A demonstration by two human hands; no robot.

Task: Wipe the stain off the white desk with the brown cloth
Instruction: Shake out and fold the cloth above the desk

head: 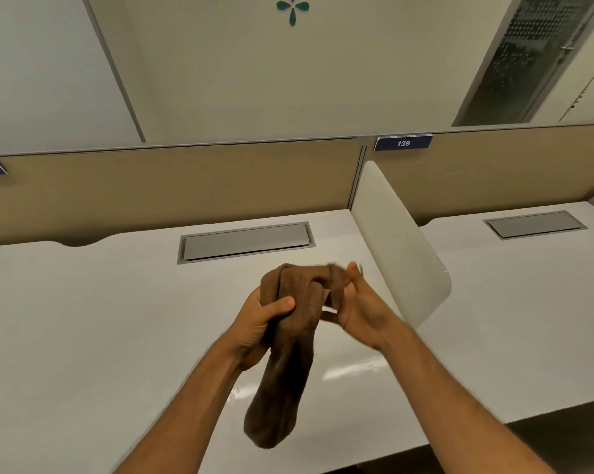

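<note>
The white desk [83, 319] is a smooth, slightly glossy slab with a scooped notch in its back edge at the far left, and the whole stretch of it left of the hands lies bare. Behind it runs a tan fabric partition [186, 186] topped with a thin metal rail. Set flush into the desk, beyond the hands, is a grey rectangular cable flap [246, 241] in a metal frame.

Above the desk, in front of that flap, the left hand [258, 323] grips the brown cloth [282, 371], fingers and thumb curled round its bunched middle. The cloth is soft, nappy towelling; its lower end hangs as a limp rounded tail towards the desk's near edge, clear of the surface as far as can be told. Its upper end stretches across to the right hand [357, 306], whose fingers pinch a fold.

Faint wet-looking smears [353, 371] glint on the desk right of the hanging tail.

Right of the hands stands a smooth white divider [398, 248] with a rounded corner, closing that side. Beyond it lies a second desk [514, 302], and a blue label [403, 143] reads 139.
</note>
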